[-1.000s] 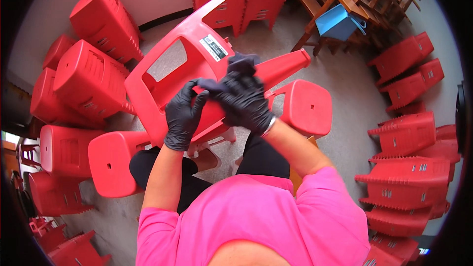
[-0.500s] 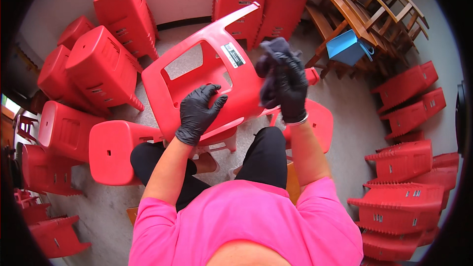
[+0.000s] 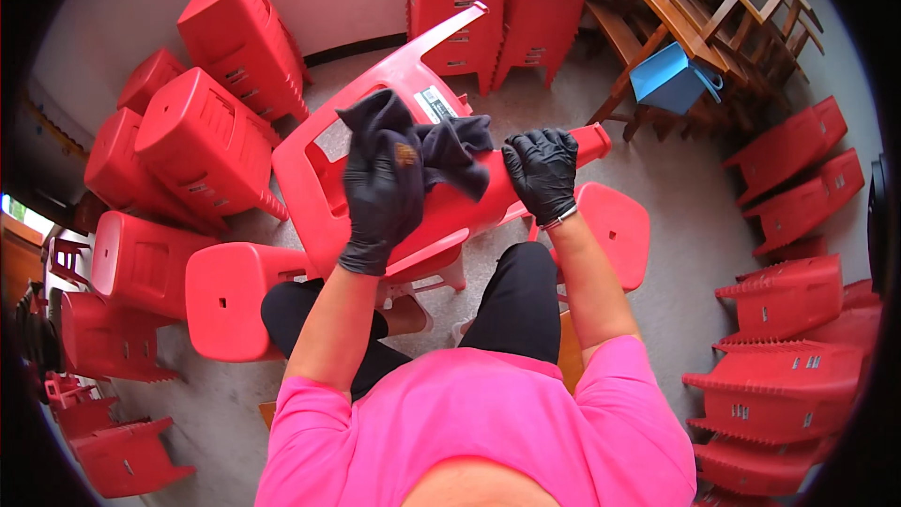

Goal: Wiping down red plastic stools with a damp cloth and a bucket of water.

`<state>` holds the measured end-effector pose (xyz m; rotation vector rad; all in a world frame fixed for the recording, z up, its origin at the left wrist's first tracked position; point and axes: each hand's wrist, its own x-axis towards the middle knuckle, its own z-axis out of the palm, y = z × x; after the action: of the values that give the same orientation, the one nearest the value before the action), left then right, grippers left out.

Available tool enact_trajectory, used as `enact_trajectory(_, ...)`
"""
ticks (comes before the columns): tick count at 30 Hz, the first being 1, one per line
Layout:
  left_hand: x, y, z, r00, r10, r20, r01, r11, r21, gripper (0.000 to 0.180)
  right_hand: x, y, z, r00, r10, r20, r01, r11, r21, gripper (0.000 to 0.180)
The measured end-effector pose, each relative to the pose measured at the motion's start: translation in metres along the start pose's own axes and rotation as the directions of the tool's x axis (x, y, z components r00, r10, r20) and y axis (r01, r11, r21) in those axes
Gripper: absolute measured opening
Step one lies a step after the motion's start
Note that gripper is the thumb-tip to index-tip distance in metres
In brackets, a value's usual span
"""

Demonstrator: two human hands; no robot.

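A red plastic stool (image 3: 458, 212) lies tipped on its side in front of me, its legs pointing right and away. My left hand (image 3: 380, 211), in a black glove, has a dark grey cloth (image 3: 452, 152) bunched in its fingers. The cloth drapes over the side of the stool and partly covers the white label there. My right hand (image 3: 542, 172), also gloved in black, is closed around the stool's right leg near its end. Fingertips of the left hand are partly hidden by the cloth.
Single red stools stand by my left knee (image 3: 225, 300) and right knee (image 3: 615, 235). Stacked red stools (image 3: 192, 127) fill the left and far side, with more along the right (image 3: 779, 296). Wooden furniture (image 3: 648, 9) and a blue dustpan (image 3: 668, 83) are at the far right.
The cloth has passed from my right hand to my left. My right hand has come down onto the stool's leg, and the left has left the stool's opening.
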<state>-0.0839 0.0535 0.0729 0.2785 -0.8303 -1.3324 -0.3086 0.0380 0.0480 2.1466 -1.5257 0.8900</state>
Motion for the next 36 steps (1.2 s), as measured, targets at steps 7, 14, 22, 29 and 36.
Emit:
enact_trajectory(7, -0.007, -0.017, 0.039, 0.825, -0.206, 0.527, -0.565, -0.295, 0.770, 0.059, 0.005, 0.005, 0.000, 0.994, -0.027, 0.107, 0.023, 0.999, 0.033, 0.024)
enact_trajectory(14, 0.112, -0.030, -0.036, 0.925, -0.026, 0.379, -0.379, -0.120, 0.918, 0.035, 0.006, -0.004, -0.002, 1.000, -0.004, 0.016, 0.004, 0.998, 0.055, 0.023)
enact_trajectory(22, 0.088, -0.047, -0.019, 0.753, -0.071, 0.654, -0.657, -0.145, 0.740, 0.036, 0.015, 0.010, 0.023, 0.999, 0.004, 0.042, -0.005, 1.000, 0.025, 0.024)
enact_trajectory(29, -0.025, -0.011, 0.019, 0.768, -0.400, 0.501, -0.638, -0.406, 0.654, 0.059, 0.014, 0.010, 0.010, 0.998, -0.023, 0.063, 0.022, 1.000, 0.006, 0.022)
enact_trajectory(36, -0.040, 0.076, -0.062, 0.933, -0.287, 0.216, -0.335, -0.479, 0.812, 0.060, 0.016, 0.010, 0.007, 0.998, -0.043, 0.043, 0.044, 0.999, -0.025, 0.023)
